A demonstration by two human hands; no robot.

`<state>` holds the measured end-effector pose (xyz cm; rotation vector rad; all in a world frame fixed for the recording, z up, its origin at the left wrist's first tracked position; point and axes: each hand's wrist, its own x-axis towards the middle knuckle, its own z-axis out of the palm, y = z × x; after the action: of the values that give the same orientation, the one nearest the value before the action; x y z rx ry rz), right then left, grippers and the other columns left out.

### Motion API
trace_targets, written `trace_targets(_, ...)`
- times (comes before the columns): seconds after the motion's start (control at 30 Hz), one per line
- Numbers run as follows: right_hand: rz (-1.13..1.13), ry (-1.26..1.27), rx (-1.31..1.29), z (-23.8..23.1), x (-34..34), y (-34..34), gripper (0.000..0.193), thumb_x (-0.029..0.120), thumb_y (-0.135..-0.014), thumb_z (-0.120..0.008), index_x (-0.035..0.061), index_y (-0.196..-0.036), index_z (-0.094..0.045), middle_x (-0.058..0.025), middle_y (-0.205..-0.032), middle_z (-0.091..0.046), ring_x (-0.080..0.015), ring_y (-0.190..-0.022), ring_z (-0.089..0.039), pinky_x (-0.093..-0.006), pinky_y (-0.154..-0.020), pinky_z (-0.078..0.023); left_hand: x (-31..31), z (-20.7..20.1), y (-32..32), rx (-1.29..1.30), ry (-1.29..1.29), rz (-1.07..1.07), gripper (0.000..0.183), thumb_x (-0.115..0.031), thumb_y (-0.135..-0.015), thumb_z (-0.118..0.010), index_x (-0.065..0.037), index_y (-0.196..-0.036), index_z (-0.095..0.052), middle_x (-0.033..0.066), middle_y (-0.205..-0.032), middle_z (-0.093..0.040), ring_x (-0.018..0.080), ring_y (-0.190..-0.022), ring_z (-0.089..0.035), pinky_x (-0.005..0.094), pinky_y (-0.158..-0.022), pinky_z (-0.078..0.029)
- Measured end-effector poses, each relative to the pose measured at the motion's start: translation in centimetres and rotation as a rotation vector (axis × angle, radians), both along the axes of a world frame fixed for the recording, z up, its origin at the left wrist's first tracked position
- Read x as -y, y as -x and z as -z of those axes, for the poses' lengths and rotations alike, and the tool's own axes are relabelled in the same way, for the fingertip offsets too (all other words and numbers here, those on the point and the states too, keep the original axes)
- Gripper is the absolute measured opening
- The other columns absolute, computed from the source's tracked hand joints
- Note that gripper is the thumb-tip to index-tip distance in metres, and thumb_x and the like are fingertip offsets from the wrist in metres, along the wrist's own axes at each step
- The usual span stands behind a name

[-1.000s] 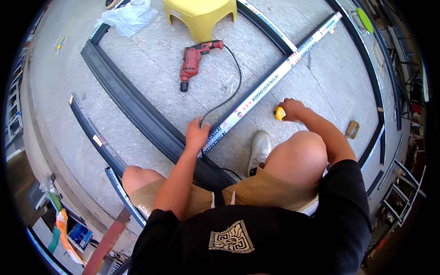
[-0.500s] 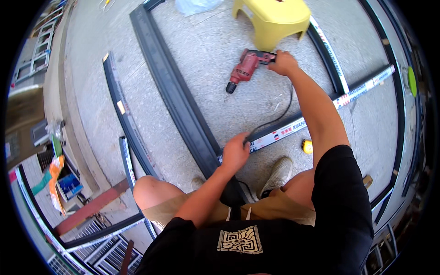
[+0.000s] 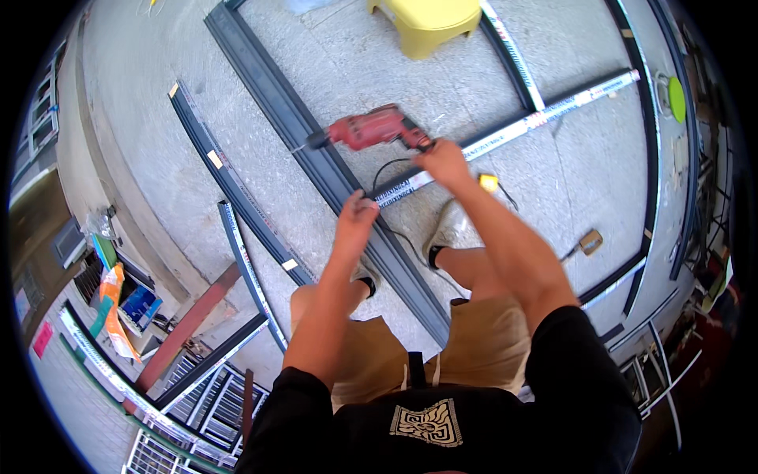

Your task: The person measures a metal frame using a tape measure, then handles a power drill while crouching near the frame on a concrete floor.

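Note:
My right hand (image 3: 444, 162) is closed round the handle end of a red power drill (image 3: 371, 128). The drill lies across the air above the floor, its black chuck and thin bit aimed left over a long dark metal profile (image 3: 320, 146). Below the drill, my left hand (image 3: 353, 223) is at the corner where a film-covered crossbar (image 3: 493, 141) meets that profile. Its fingers are bent and pressed together; whatever lies between them is too small to make out. A black cord (image 3: 377, 168) loops beneath the drill.
A yellow plastic stool (image 3: 430, 24) stands on the far side. More dark profiles (image 3: 229, 186) lie on the left. A yellow tape measure (image 3: 489, 182) sits beyond my right shoe (image 3: 458, 225). A green round object (image 3: 677, 99) is at the right.
My right hand has brought the drill nearer and leftward, turning its bit from pointing down to pointing left. My left hand has shifted to the crossbar's end. I stand more upright.

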<state>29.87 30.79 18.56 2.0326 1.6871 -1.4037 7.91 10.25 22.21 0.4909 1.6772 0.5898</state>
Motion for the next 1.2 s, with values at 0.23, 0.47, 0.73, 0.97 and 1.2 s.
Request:
trace_targets(0.23, 0.136, -0.141, -0.487, -29.8, 9.0, 5.4, 0.040, 0.029, -0.083, -0.079, 0.0025, -0.109, -0.062, -0.0232, -0.098, -0.069, -0.0451, -0.095, -0.068, -0.0516, -0.083, -0.054, -7.0, -27.2, 0.5, 0.726, -0.460, -1.019, 0.061, -0.046, -0.095, -0.074, -0.013, -0.143, -0.056, 0.0074, -0.141, -0.062, 0.0257, -0.131, -0.056, 0.0450, -0.114, -0.044)
trace_targets(0.47, -0.084, -0.384, -0.720, -39.3, 10.9, -0.3, 0.060, 0.024, -0.086, -0.078, 0.0055, -0.138, -0.056, -0.0197, -0.120, -0.064, -0.0409, -0.120, -0.059, -0.0473, -0.101, -0.049, -4.9, -39.5, 5.9, 0.496, -0.621, -0.927, 0.047, -0.036, -0.101, -0.069, -0.010, -0.138, -0.058, 0.0096, -0.139, -0.065, 0.0266, -0.127, -0.062, 0.0449, -0.111, -0.047)
trace_targets(0.73, -0.025, -0.267, -0.089, -38.3, 11.9, -28.6, 0.051, 0.034, -0.088, -0.079, 0.0016, -0.125, -0.067, -0.0202, -0.118, -0.070, -0.0365, -0.108, -0.068, -0.0452, -0.094, -0.054, 2.1, -43.4, 12.8, 0.121, -0.369, -0.661, 0.050, -0.023, -0.097, -0.073, -0.016, -0.142, -0.055, 0.0039, -0.134, -0.066, 0.0219, -0.127, -0.060, 0.0411, -0.112, -0.045)
trace_targets(0.97, 0.102, -0.108, 0.227, -42.5, 12.1, -39.2, 0.048, 0.041, -0.090, -0.073, -0.0007, -0.113, -0.073, -0.0218, -0.099, -0.076, -0.0350, -0.096, -0.074, -0.0440, -0.086, -0.058, 6.7, -40.9, 14.4, 0.167, -0.130, -0.590, 0.052, -0.027, -0.095, -0.075, -0.014, -0.141, -0.056, 0.0029, -0.132, -0.067, 0.0223, -0.123, -0.063, 0.0417, -0.107, -0.047)
trace_targets(1.2, 0.033, 0.043, 0.104, -43.3, 5.4, -27.4, 0.056, 0.051, -0.091, -0.069, 0.0038, -0.122, -0.071, -0.0214, -0.108, -0.075, -0.0392, -0.107, -0.071, -0.0472, -0.093, -0.055, 3.2, -40.3, 16.3, 0.357, 0.158, -0.587, 0.052, -0.021, -0.085, -0.080, -0.014, -0.134, -0.061, 0.0033, -0.119, -0.072, 0.0233, -0.112, -0.068, 0.0429, -0.098, -0.052)
